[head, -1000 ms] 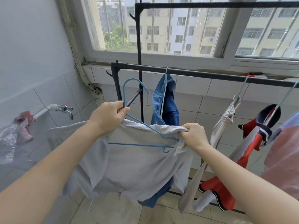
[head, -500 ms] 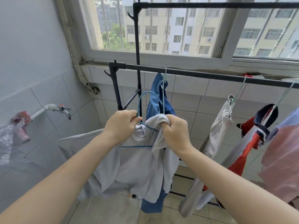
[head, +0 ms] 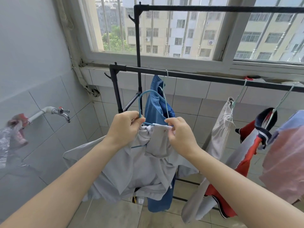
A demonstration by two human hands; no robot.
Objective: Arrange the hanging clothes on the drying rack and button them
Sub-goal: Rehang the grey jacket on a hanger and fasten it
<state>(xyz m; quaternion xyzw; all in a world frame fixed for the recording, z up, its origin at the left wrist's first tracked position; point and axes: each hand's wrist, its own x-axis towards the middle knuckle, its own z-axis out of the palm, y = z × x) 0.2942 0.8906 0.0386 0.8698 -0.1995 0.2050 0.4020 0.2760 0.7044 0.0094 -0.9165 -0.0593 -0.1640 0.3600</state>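
Observation:
A light grey shirt (head: pixel 139 168) hangs on a blue hanger (head: pixel 141 102) that I hold in front of the black drying rack (head: pixel 205 76). My left hand (head: pixel 123 129) grips the shirt's collar together with the neck of the hanger. My right hand (head: pixel 180 134) pinches the other side of the collar at its top edge. The hanger's hook points up, below the rack's lower bar and off it. Behind the grey shirt a blue garment (head: pixel 156 111) hangs from that bar on a white hanger.
More clothes hang to the right: a white striped garment (head: pixel 221 129), a red, grey and navy one (head: pixel 250 145) and a pink one (head: pixel 286 153). A tap (head: pixel 61 111) sticks out of the tiled wall on the left. A window runs behind the rack.
My hands have come together at the collar, from wide apart on the shirt's shoulders. The shirt now hangs bunched under them and sits higher and closer to the rack.

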